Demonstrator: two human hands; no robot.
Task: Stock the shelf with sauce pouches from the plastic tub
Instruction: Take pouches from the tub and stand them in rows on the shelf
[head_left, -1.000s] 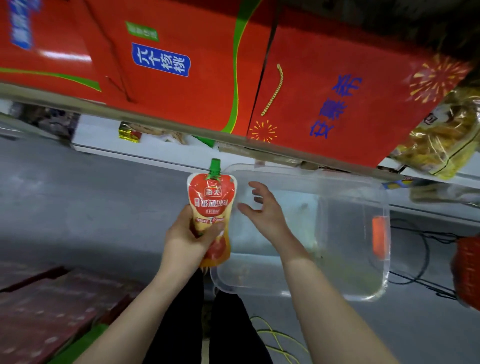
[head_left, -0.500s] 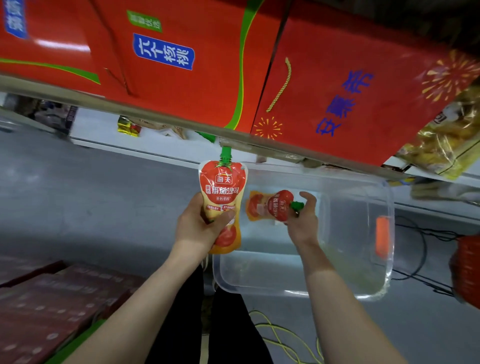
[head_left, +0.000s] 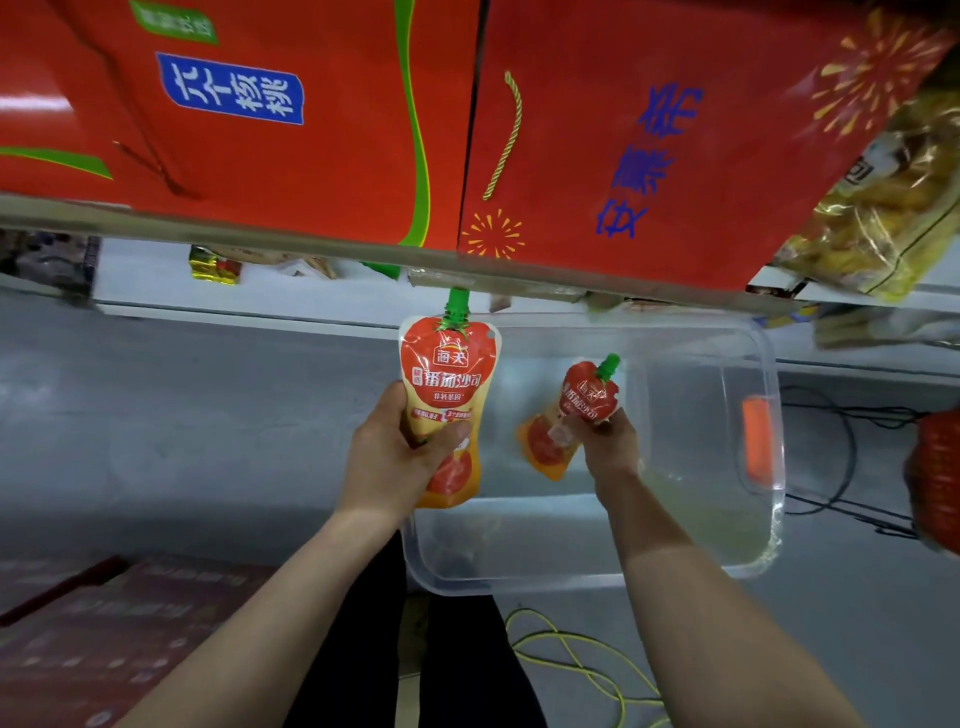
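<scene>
**Two pouches in hand, shelf edge just above the left one**

Both hands are loaded. The left hand (head_left: 395, 457) is wrapped around the lower half of a big sauce pouch (head_left: 449, 395), thumb across its front, and the pouch stands almost upright in the centre of the frame, long axis running bottom to top, green cap pointing straight up. That cap sits right at the shelf edge (head_left: 311, 247), the grey lip crossing the frame just above centre. That's the relation to watch: the shelf lies up-frame from both hands, and the left pouch is much the nearer of the two, nearly touching the lip.

Over to the right of centre, the right hand (head_left: 610, 447) pinches a second sauce pouch (head_left: 576, 410) around its middle. This one is tilted, cap leaning to the upper right, base hanging toward the lower left, and it hovers above the clear plastic tub (head_left: 675, 566), well below the shelf edge. My read: it has further to travel and needs straightening.

The tub itself looks empty apart from an orange patch at its right wall; I can't say what that is.

Now the trouble spots. Red gift boxes (head_left: 311, 130) fill the top of the frame, so where a free slot lies is hidden. The lower shelf behind the pouches is blurred, its small items unreadable.
</scene>
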